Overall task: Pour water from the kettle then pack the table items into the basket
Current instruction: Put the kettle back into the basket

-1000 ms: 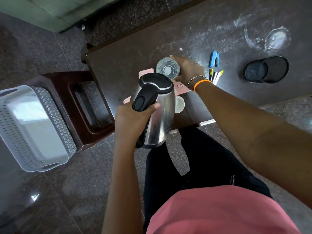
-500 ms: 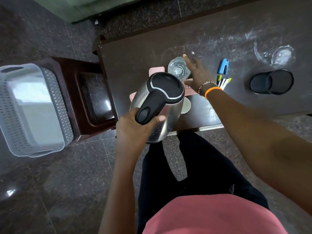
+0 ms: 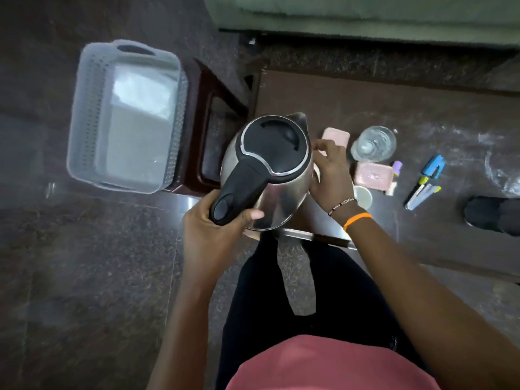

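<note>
My left hand (image 3: 213, 223) grips the black handle of the steel kettle (image 3: 267, 170), which hangs upright over the left end of the dark table (image 3: 394, 108). The palm and fingers of my right hand (image 3: 330, 170) lie against the kettle's right side. To the right of that hand stands a clear glass (image 3: 373, 143) with water in it. The grey perforated basket (image 3: 126, 119) sits on a brown stool (image 3: 208, 136) left of the table.
On the table lie two pink cases (image 3: 372, 175), a white lid (image 3: 364, 197), a purple-capped item (image 3: 396, 167), a blue stapler (image 3: 434, 164), markers (image 3: 422, 192) and a black mesh cup (image 3: 492, 215) on its side. Dark stone floor surrounds the table; my legs are below.
The kettle has come back upright and shifted left, away from the glass. My right hand let go of the glass and came to the kettle's side. The view swung toward the basket.
</note>
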`<state>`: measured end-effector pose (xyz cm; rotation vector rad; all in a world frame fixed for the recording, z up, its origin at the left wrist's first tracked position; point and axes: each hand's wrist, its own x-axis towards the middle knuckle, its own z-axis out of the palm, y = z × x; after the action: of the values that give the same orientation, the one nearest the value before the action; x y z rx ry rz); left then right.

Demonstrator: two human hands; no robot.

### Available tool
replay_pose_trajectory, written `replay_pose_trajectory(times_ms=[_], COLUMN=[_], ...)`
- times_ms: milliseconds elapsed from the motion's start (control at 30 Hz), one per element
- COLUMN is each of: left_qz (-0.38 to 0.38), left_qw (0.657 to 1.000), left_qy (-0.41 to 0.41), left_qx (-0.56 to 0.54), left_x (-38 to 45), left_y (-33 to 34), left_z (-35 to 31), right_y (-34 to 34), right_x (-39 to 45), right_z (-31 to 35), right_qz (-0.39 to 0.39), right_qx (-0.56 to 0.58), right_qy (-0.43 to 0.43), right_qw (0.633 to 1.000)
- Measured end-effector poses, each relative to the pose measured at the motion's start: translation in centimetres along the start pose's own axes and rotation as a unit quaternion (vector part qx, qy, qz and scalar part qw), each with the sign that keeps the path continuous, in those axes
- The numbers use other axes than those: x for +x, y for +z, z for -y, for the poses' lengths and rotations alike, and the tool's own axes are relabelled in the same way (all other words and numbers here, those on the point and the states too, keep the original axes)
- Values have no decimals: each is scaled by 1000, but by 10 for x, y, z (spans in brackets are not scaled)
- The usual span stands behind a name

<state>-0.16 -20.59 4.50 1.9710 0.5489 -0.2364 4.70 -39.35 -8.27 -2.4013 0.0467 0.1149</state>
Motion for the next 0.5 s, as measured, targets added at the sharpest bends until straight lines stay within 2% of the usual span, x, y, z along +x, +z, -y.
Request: replay_pose_trajectory(times_ms=[267,400,500], left_qz=[-172,-221,-244], left_qw=[975,957,949], left_qy=[30,63,72], left_qx=[-133,-177,-187], left_x=[12,37,67], left_y=[-102,-144,-174], left_z=[29,41,53], right_y=[53,96,133], right_x=[36,58,73], right_z=[115,163,195], right_qz=[100,149,148], right_qx=[20,32,42], right_qy=[-106,-89,-42], right_qw=[989,984,987])
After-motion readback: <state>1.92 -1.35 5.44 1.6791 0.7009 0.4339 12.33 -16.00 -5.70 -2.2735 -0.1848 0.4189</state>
